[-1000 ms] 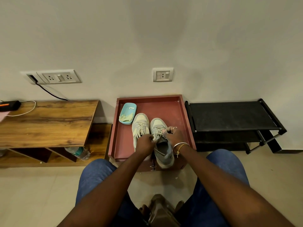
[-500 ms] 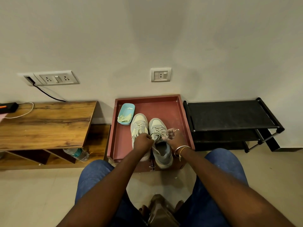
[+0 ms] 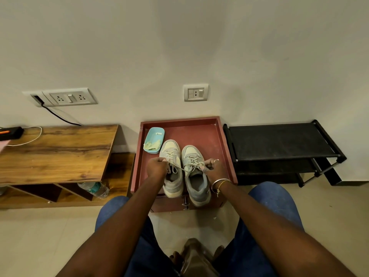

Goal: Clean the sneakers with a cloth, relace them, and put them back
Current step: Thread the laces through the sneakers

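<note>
- The left grip (image 3: 157, 166) is a tight fist, knuckles up, pinching one end of the lace (image 3: 180, 168) above the left sneaker (image 3: 171, 148). Its bare forearm comes in straight from 7 o'clock.
- The right grip (image 3: 212, 168) has curled fingers and pinches the other lace end just beside the eyelets of the right sneaker (image 3: 196, 186). Its forearm comes in from 5 o'clock, with thin metal bangles (image 3: 220, 181) at the wrist.
- The pale, flat lace is stretched between the two grips.
- Both sneakers stand side by side, touching, toes at 12 o'clock. They have pale grey-green uppers, cream rounded toe caps and grey lining.
- They stand on a red bench (image 3: 179, 121) with a square top and a raised rim. The right sneaker's heel overhangs its front edge.
- At 11 o'clock from the sneakers lies a smooth oval light-blue dish (image 3: 157, 134) with a crumpled yellowish cloth (image 3: 151, 145) in it.
- At 3 o'clock stands a black shoe rack (image 3: 279, 140) with tube rails.
- At 9 o'clock is a wood-grain side unit (image 3: 56, 152), with a clear plastic bottle (image 3: 93, 189) lying beneath it.
</note>
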